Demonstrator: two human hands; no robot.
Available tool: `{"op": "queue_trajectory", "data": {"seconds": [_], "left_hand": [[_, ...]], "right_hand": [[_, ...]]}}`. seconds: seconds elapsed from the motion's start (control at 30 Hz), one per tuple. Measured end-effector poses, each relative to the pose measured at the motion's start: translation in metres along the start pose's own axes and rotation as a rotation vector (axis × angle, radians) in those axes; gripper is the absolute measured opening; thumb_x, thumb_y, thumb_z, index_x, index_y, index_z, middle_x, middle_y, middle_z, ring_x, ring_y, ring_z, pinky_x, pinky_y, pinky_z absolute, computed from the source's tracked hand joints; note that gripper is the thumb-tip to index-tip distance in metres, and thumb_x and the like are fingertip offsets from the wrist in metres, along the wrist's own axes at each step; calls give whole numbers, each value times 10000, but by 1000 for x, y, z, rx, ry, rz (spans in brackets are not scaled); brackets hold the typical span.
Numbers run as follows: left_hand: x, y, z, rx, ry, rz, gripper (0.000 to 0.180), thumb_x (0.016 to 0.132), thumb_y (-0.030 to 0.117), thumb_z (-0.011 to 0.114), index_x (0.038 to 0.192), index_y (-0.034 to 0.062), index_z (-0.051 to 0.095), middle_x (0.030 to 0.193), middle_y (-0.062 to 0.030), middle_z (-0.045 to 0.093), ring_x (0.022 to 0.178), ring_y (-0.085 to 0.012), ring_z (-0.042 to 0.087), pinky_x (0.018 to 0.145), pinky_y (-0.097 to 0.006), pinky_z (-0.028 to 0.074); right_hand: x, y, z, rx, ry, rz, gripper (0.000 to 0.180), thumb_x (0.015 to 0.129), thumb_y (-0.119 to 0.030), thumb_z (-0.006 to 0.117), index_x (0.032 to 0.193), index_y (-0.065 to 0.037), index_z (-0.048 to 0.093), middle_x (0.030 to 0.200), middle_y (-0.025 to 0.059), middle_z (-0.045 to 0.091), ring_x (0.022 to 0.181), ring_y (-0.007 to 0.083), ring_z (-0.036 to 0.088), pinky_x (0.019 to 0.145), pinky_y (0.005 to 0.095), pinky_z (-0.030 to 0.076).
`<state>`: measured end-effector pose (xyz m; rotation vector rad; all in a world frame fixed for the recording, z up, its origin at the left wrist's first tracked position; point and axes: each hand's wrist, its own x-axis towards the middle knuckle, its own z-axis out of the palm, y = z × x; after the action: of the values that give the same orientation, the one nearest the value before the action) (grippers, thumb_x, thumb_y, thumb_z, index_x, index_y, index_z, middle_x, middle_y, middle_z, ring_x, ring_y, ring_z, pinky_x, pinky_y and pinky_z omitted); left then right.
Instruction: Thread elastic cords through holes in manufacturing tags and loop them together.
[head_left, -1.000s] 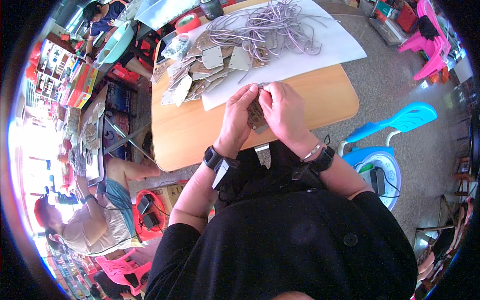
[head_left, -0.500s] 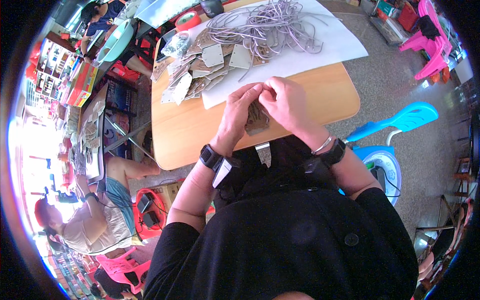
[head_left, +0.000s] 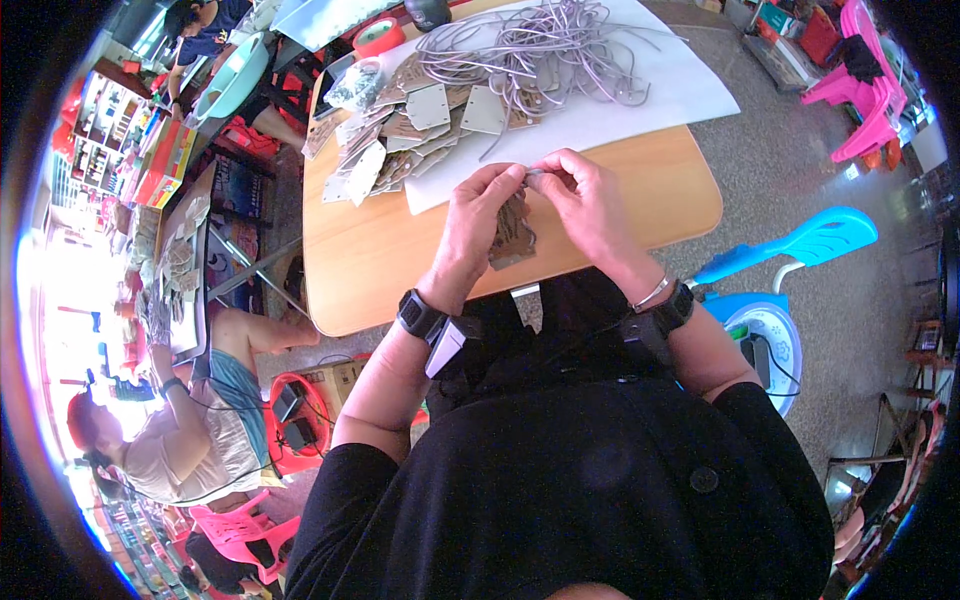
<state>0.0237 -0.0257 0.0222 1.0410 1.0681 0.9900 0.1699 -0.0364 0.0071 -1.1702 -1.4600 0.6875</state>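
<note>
In front of me, over the near part of the wooden table (head_left: 370, 285), both my hands work close together. My left hand (head_left: 475, 215) is closed on a small brownish-grey card (head_left: 513, 245) with dark strands or marks on its face, partly hidden by my fingers. My right hand (head_left: 588, 203) pinches what looks like a short bit of grey cord (head_left: 534, 176) by my left thumb tip. Beyond them lies a heap of similar flat cards (head_left: 428, 108) with small holes, some whitish, some brown. Beside it a tangle of grey-lilac cords (head_left: 560, 45) rests on a white sheet (head_left: 680, 95).
A red tape roll (head_left: 379, 38) and a clear bag of small parts (head_left: 356, 88) stand behind the cards. A blue chair (head_left: 825, 235) is to my right. Two people sit at my left, one near a table with more cards (head_left: 180, 260).
My right hand has turned and its fingers have opened slightly, so the grey bit between them now shows. My left hand stays almost in place, still holding the card.
</note>
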Motion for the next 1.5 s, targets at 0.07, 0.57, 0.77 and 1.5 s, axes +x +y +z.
{"op": "queue_trajectory", "data": {"seconds": [0.07, 0.57, 0.77, 1.5], "left_hand": [[2, 0, -3, 39, -29, 16, 246, 913, 237, 574, 995, 10, 624, 767, -20, 604, 646, -90, 556, 574, -244, 466], [5, 2, -3, -132, -104, -43, 214, 911, 214, 585, 976, 11, 607, 762, -36, 604, 624, -110, 580, 559, -238, 471], [3, 1, -4, -204, -189, -84, 206, 933, 194, 547, 1014, 6, 572, 749, -48, 598, 626, -137, 592, 564, -254, 489], [5, 3, -13, -266, -97, -149, 213, 928, 238, 554, 930, 25, 558, 720, -57, 595, 593, -150, 592, 546, -270, 506]], "right_hand": [[2, 3, 0, 27, 22, 24, 160, 816, -167, 641, 858, -14, 620, 715, 107, 645, 591, 174, 602, 538, 313, 464], [13, -4, -16, 1036, -161, 667, 101, 846, -175, 569, 857, -78, 543, 729, -10, 511, 536, 77, 418, 554, 246, 377], [25, 6, -36, 1190, -563, 793, 126, 869, -193, 563, 816, -79, 580, 625, -44, 479, 524, 56, 372, 493, 217, 295], [21, 12, -19, -66, -62, 53, 306, 885, -332, 581, 767, -51, 562, 545, 36, 459, 522, 158, 480, 551, 326, 415]]}}
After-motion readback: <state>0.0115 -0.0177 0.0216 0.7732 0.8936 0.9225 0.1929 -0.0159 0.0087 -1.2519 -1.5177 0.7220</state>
